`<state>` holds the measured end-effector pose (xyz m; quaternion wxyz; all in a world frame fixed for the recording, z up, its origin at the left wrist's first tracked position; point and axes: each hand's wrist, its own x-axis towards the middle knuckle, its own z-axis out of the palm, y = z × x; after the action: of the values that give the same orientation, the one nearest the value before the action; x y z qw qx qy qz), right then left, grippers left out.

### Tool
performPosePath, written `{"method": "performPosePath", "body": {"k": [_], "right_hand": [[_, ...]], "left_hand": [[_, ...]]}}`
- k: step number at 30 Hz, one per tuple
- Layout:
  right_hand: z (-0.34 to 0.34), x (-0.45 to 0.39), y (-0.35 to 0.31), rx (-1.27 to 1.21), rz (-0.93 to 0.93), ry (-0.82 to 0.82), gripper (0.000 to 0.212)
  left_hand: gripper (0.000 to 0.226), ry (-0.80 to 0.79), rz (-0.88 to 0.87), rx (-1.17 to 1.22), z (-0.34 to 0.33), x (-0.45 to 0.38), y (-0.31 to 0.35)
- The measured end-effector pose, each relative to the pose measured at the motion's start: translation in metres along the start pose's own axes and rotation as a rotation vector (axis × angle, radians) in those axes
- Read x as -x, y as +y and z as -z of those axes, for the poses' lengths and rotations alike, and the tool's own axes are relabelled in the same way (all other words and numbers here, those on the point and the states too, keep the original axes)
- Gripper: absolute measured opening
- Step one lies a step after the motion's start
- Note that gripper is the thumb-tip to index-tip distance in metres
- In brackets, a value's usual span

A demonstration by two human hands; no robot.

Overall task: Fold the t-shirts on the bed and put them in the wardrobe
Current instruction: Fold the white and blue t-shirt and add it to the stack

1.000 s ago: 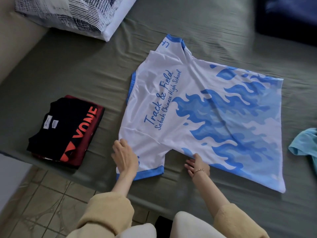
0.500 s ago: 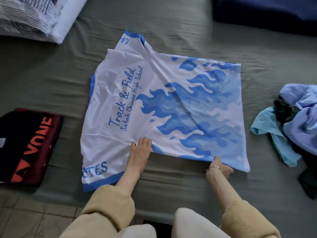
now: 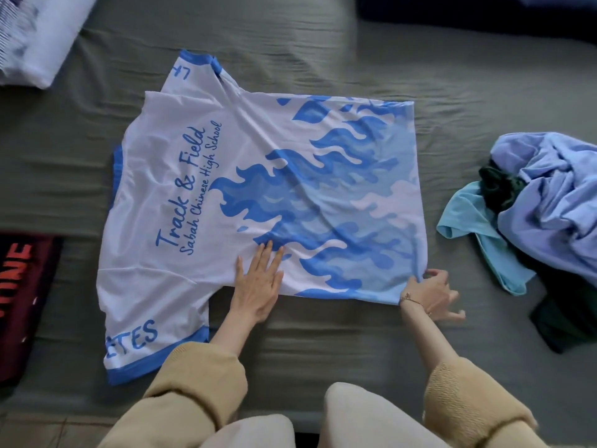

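T-shirt (image 3: 258,189), white with blue flame print: laid flat, back side up, on the grey-green bed (image 3: 323,53), filling the centre of the frame. Its long axis runs left to right across the picture, with the collar at the left edge of the garment and the hem at the right; one sleeve points to the upper left, the other to the lower left.

Left hand (image 3: 258,286): laid palm-down on the near edge of the body panel, just right of the lower sleeve, fingers (image 3: 268,253) straight and pressing the cloth flat, nothing grasped.

Right hand (image 3: 429,292): set at the lower right corner of the hem, the corner apparently pinched between thumb and forefinger, the remaining fingers spread loose over the bed.

Governing relation: the near long edge of the garment lies directly under both hands, with the far long edge toward the top of the frame. A fold along the long axis is judged the likely step in hand.

Folded dark shirts (image 3: 22,302): stacked at the left edge of the frame. Unfolded clothes (image 3: 549,195): heaped at the right, well apart from the t-shirt. Pillow (image 3: 35,33): upper left.
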<state>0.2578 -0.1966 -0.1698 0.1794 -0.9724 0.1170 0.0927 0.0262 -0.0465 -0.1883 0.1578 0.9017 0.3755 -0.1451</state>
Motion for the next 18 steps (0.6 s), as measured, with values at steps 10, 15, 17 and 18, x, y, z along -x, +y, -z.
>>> {"method": "performPosePath", "body": {"k": [10,15,17,18], "right_hand": [[0.002,-0.021,-0.001,0.013,0.120,0.075,0.008],[-0.003,-0.028,-0.011,0.052,0.257,0.063,0.019],[-0.009,-0.033,-0.021,0.074,0.370,0.062,0.020],[-0.011,-0.036,-0.028,0.078,0.422,0.052,0.021]], "left_hand": [[0.070,0.008,0.075,-0.001,0.005,-0.018,0.007],[0.044,0.315,0.106,0.036,0.013,-0.031,0.011],[0.042,0.363,0.123,0.091,0.024,-0.044,0.012],[0.040,0.382,0.126,0.105,0.029,-0.051,0.011]]}}
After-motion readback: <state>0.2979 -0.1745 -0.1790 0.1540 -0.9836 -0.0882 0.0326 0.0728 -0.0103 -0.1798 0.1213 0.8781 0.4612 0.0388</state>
